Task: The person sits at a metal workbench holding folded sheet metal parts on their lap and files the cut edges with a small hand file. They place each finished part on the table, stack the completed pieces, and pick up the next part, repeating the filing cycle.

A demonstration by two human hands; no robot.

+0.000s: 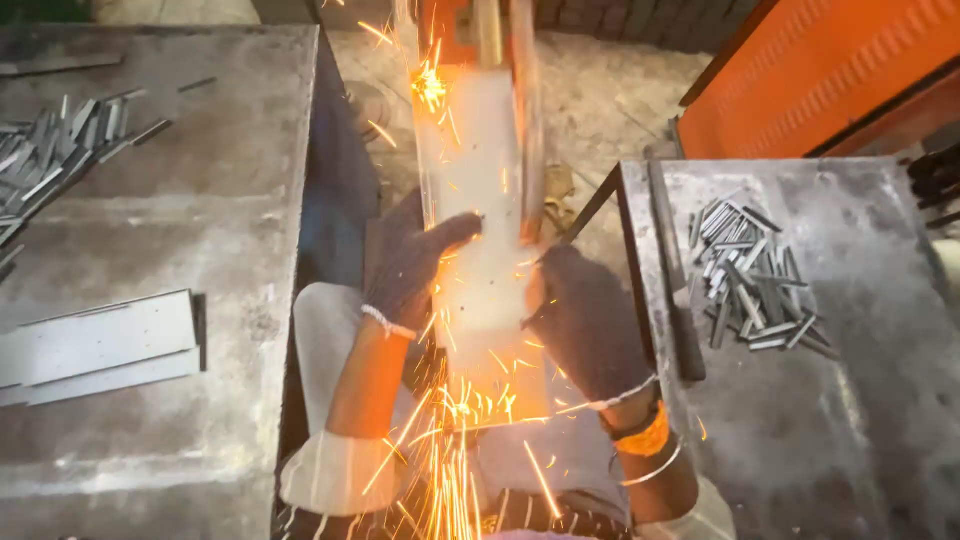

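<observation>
A long flat metal sheet runs from my lap up into an orange machine, where bright sparks fly off its far end and stream down over my legs. My left hand, in a dark knit glove, grips the sheet's left edge. On the sheet's right edge, my right hand, also gloved, holds it a little lower down. A thin upright rod stands blurred beside the sheet's right side.
A grey table on the left carries flat metal sheets and a heap of short strips. The right grey table holds a pile of small cut metal pieces. An orange panel stands behind it.
</observation>
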